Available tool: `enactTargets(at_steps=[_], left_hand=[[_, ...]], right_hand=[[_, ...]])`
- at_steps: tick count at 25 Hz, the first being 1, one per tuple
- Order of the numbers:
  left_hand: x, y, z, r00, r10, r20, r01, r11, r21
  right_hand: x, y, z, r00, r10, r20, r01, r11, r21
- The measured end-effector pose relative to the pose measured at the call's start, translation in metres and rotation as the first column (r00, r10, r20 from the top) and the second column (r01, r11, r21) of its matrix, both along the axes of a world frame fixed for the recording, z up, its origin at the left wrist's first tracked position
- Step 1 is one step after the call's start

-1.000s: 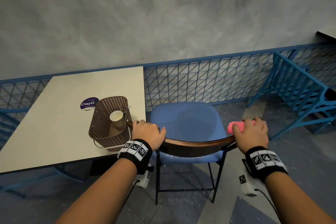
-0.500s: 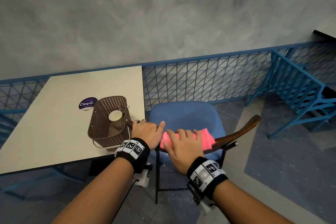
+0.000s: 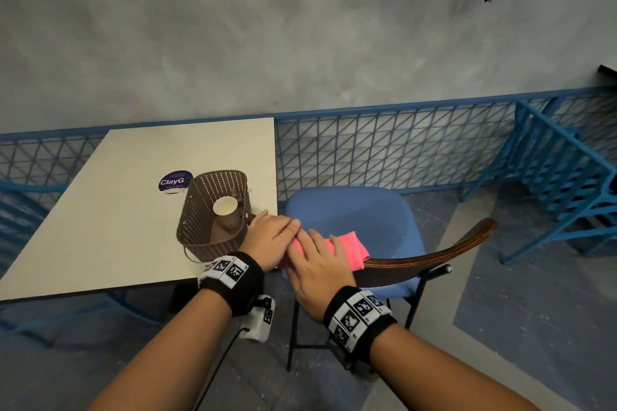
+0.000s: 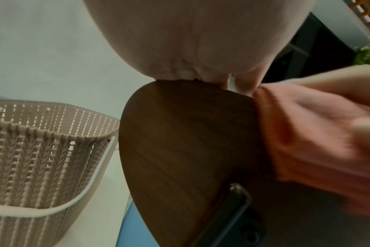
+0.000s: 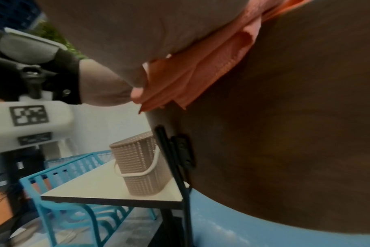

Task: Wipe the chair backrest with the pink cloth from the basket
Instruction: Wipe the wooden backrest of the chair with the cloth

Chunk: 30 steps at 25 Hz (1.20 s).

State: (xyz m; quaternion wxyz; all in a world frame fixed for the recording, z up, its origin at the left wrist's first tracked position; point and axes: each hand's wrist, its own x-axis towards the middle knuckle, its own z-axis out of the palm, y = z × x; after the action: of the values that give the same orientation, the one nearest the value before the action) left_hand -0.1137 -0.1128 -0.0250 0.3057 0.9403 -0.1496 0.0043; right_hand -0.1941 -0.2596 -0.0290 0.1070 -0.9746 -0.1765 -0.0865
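The chair's curved dark wooden backrest (image 3: pixel 434 255) runs left to right in front of me above the blue seat (image 3: pixel 350 213). My left hand (image 3: pixel 272 238) grips its left end, palm on the top edge (image 4: pixel 180 142). Right beside that hand, my right hand (image 3: pixel 317 264) holds the folded pink cloth (image 3: pixel 350 248) pressed over the top edge. In the right wrist view the cloth (image 5: pixel 196 70) hangs down the near face of the backrest (image 5: pixel 285 117) under my thumb. The brown woven basket (image 3: pixel 200 227) stands on the table corner, just left of my left hand.
A paper cup (image 3: pixel 224 207) stands inside the basket. A purple round sticker (image 3: pixel 175 181) marks the white table (image 3: pixel 117 210). Blue mesh railing (image 3: pixel 384 150) runs behind the chair, and a blue metal frame (image 3: pixel 561 177) stands at the right.
My right hand has slid the pink cloth leftward along the backrest, from its right end to beside my left hand. The left hand has stayed at the left end.
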Motion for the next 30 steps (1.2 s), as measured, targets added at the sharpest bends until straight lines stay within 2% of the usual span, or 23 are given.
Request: enactTargets(at_steps=[3,5,11,15,19,21,26,30], left_hand=[[-0.001,0.002,-0.006,0.998,-0.021,0.052,0.011,0.982,0.190],[-0.003,0.001,-0.009,0.996,-0.025,0.091,0.002,0.968,0.249],[-0.015,-0.005,-0.008,0.985,0.051,0.163,-0.091,0.965,0.248],[-0.019,-0.005,-0.010,0.984,0.082,0.159,-0.118,0.966,0.231],[-0.022,-0.008,-0.005,0.987,0.101,0.122,-0.129,0.962,0.241],[-0.024,-0.010,-0.006,0.987,0.120,0.106,-0.143,0.958,0.249],[-0.030,-0.014,-0.009,0.984,0.152,0.097,-0.172,0.949,0.263],[-0.029,-0.017,-0.009,0.976,0.171,0.132,-0.200,0.946,0.255]], right_hand=[[-0.010,-0.038,-0.001,0.998,-0.003,0.063,0.002,1.000,0.004],[-0.017,-0.078,-0.004,0.997,-0.017,0.080,0.016,1.000,0.017],[-0.013,-0.219,-0.011,0.972,-0.233,0.021,0.230,0.969,0.088],[0.013,-0.261,-0.003,0.919,-0.394,0.004,0.389,0.908,0.155],[0.017,-0.252,-0.002,0.852,-0.523,-0.037,0.524,0.846,0.101],[0.007,-0.233,-0.002,0.857,-0.513,-0.051,0.515,0.857,0.036],[-0.025,-0.173,0.000,0.947,-0.317,-0.055,0.311,0.946,-0.091],[-0.023,-0.136,0.004,0.983,-0.161,-0.088,0.143,0.973,-0.183]])
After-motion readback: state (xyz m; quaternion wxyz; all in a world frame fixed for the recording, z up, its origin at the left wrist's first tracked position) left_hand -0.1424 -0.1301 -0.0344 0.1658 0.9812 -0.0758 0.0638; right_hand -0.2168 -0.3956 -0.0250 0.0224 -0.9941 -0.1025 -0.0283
